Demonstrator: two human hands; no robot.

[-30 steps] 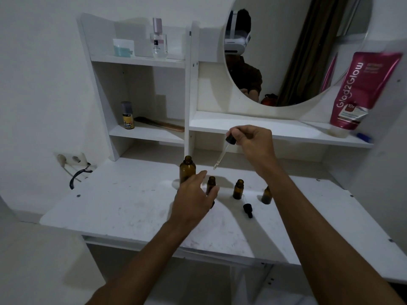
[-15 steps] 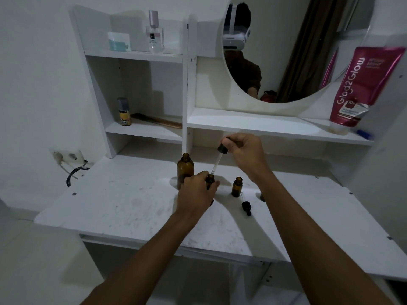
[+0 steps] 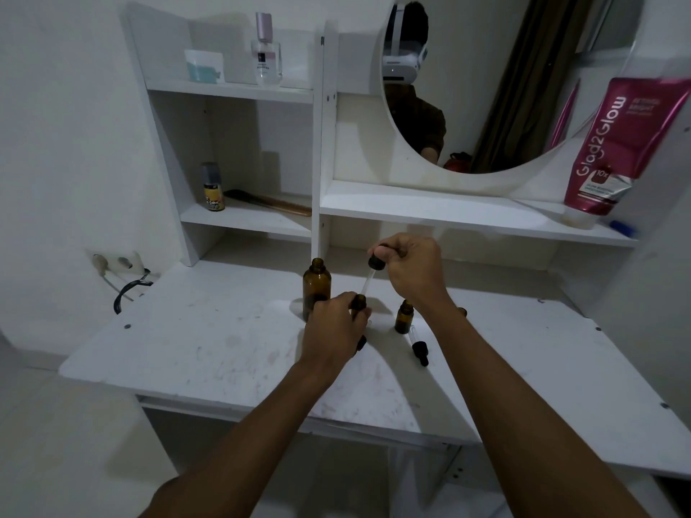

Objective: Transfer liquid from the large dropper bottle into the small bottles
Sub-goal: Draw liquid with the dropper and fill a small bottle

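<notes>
Our left hand (image 3: 336, 327) grips a small amber glass bottle (image 3: 359, 301) and our right hand (image 3: 411, 271) pinches the black-bulbed glass dropper (image 3: 375, 264) at its mouth, where we fear an off-centre tip could spill liquid.

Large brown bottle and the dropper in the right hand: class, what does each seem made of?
Large bottle: probably amber glass, translucent brown with a glossy sheen, though plastic is possible. Dropper: clear tube, glass or plastic; its black bulb looks like matte rubber.

Head-worn wide-angle view, looking forward and down, close over white desk (image 3: 187, 349)
</notes>
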